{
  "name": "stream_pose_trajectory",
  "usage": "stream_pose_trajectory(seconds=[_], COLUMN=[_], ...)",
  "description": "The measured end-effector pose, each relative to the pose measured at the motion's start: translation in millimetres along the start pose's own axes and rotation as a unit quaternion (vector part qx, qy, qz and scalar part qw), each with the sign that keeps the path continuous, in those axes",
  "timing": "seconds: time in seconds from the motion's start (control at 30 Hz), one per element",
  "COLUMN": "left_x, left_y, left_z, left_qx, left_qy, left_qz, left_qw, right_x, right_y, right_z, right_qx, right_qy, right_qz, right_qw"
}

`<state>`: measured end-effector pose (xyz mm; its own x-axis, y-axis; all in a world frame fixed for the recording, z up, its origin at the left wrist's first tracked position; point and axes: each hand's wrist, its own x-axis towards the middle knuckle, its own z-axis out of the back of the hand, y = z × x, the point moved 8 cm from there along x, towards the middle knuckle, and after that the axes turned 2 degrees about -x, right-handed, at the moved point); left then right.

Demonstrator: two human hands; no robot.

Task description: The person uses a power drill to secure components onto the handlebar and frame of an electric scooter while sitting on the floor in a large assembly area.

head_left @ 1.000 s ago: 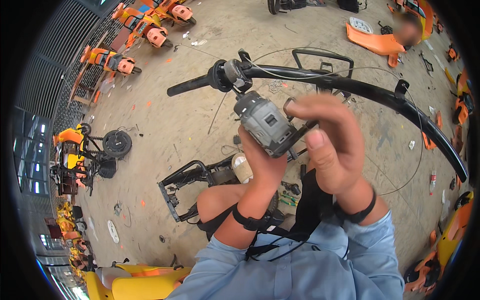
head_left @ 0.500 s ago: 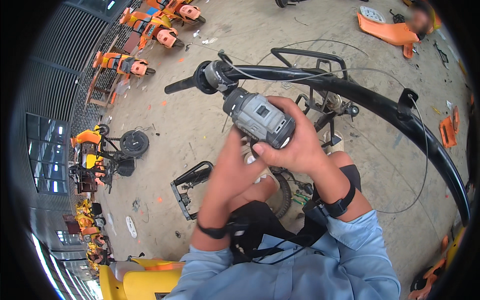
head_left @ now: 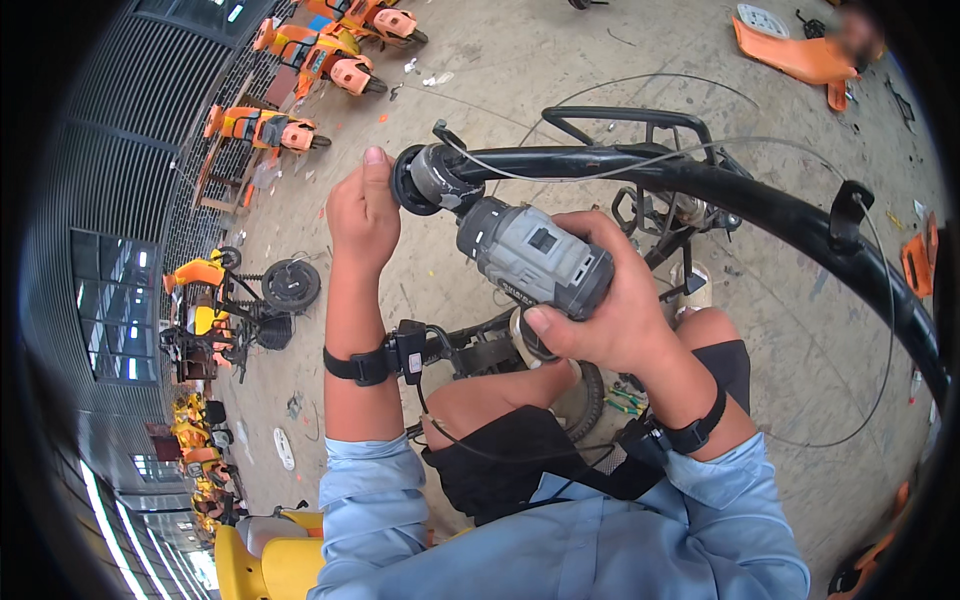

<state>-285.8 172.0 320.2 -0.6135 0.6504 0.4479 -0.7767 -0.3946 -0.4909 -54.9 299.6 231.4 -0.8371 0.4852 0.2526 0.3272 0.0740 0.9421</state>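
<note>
My right hand [head_left: 612,300] is wrapped round a grey and black cordless power driver [head_left: 540,250]. The driver's nose points up and left, up against the metal collar [head_left: 437,175] at the end of a bent black frame tube [head_left: 600,165]. My left hand [head_left: 362,220] is closed round the black tube that sticks out beyond the collar's round flange [head_left: 408,182], thumb up. That tube is almost wholly covered by my fingers. The driver's handle is mostly hidden by my right hand, and its tip cannot be seen clearly.
A thin grey cable [head_left: 878,370] loops off the frame. Below my arms are a tyre [head_left: 592,400] and green-handled tools [head_left: 628,398] on the concrete. Orange scooters [head_left: 335,60] line the left, with a part-stripped one [head_left: 290,287] nearer. A person sits by an orange body panel [head_left: 785,55] at the far right.
My left hand has left the driver's side and moved up and left onto the tube past the collar. The driver stays in my right hand by the collar; the whole view has shifted slightly.
</note>
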Motion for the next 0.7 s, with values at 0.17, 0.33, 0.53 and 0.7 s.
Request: stream_pose_trajectory(seconds=[0.17,0.33,0.53,0.7], left_x=[-8,-12,-13,-12], left_y=[-9,-13,-20,-24], left_z=[1,4,7,2], left_qx=[0.001,0.032,0.023,0.028], left_qy=[-0.043,-0.09,-0.112,-0.115], left_qz=[-0.028,-0.045,-0.058,-0.051], left_qw=[0.999,0.994,0.992,0.992], right_x=[-14,-37,-38,-24], right_y=[-44,-11,0,18], right_z=[-12,-16,-13,-14], right_qx=[0.254,-0.06,-0.113,-0.186], right_qy=[-0.047,-0.088,-0.132,-0.102], right_qz=[-0.039,0.161,0.206,0.172], right_qw=[0.965,0.981,0.963,0.962])
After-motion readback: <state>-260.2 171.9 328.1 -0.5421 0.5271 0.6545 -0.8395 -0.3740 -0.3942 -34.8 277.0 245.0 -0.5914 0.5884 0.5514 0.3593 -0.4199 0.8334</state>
